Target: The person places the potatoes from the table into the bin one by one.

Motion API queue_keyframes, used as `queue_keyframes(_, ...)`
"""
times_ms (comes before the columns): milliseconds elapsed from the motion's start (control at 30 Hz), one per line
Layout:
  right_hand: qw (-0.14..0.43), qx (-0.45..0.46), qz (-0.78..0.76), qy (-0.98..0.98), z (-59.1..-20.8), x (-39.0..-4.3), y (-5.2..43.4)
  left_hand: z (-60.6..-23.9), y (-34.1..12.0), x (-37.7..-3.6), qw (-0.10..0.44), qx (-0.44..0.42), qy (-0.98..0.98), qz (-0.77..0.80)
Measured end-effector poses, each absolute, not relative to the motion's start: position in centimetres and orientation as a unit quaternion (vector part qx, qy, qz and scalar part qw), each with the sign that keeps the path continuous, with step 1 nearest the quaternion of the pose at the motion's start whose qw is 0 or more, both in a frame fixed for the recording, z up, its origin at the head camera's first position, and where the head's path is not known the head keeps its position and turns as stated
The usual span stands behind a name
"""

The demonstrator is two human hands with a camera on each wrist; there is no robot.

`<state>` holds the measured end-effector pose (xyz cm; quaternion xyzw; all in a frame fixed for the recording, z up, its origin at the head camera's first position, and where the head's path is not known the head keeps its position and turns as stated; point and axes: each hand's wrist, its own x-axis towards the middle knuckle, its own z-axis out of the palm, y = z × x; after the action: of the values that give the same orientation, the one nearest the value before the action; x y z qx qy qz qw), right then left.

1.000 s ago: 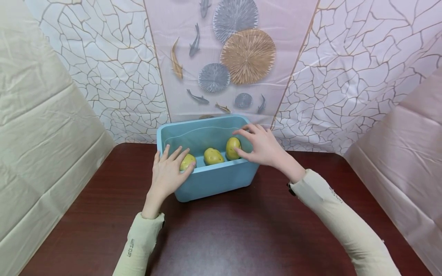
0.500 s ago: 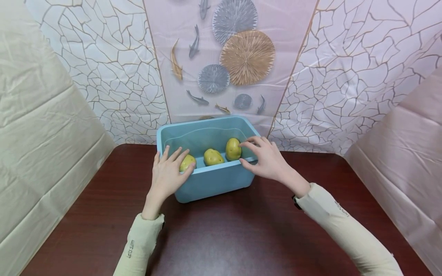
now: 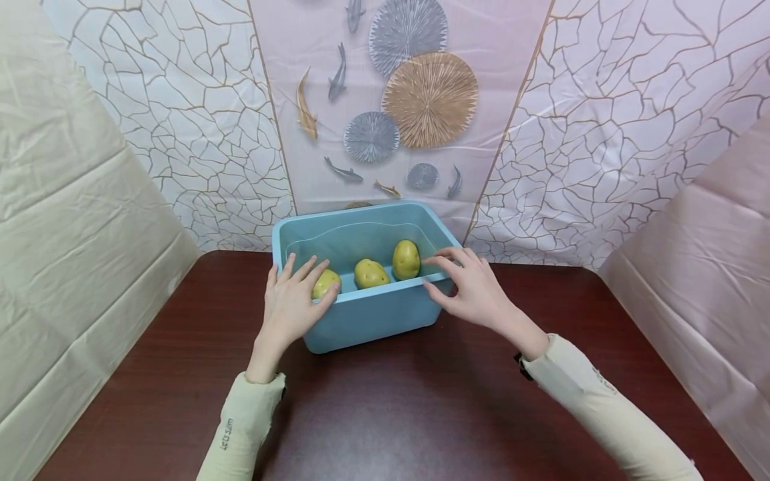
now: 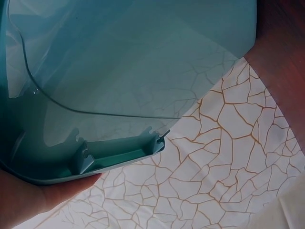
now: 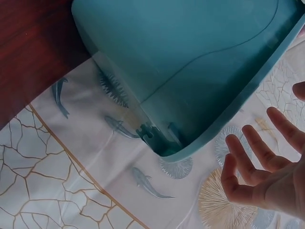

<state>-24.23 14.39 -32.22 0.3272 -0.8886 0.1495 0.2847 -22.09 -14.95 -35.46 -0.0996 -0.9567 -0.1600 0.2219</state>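
While both hands flank a light blue plastic bin at the far edge of a dark red-brown table, neither one grasps it. The left hand lies flat against the bin's near left corner, its fingers straight and spread; the fingertips reach over the rim and touch the leftmost potato. The right hand sits at the bin's near right corner, fingers extended and relaxed, the index fingertip at the rim and the thumb against the outer wall; from the right wrist view the fingers look open and splayed just beside the rim of the bin, so whether they actually press on the plastic cannot be told for certain.

Inside the bin lie three yellow-green potatoes in a row along the near wall: the leftmost one under the left fingertips, a middle potato apart from both hands, and a right potato standing more upright, near the right hand's index finger but not touched.

Both forearms wear pale green sleeves. Behind the table hangs a crackle-patterned backdrop with a centre panel of fish and round fans.
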Motion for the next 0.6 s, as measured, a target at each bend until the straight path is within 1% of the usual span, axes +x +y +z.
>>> queue_keyframes(433, 0.293, 0.324, 0.173, -0.883, -33.5, -22.8, 15.4, -35.7, -15.0, -22.0, 0.263, -0.115, -0.945, -0.156)
queue_keyframes(600, 0.29, 0.322, 0.168, -0.886, -34.0, -22.4, 15.9, -36.0, -15.1, -22.0, 0.289, -0.124, -0.938, -0.148)
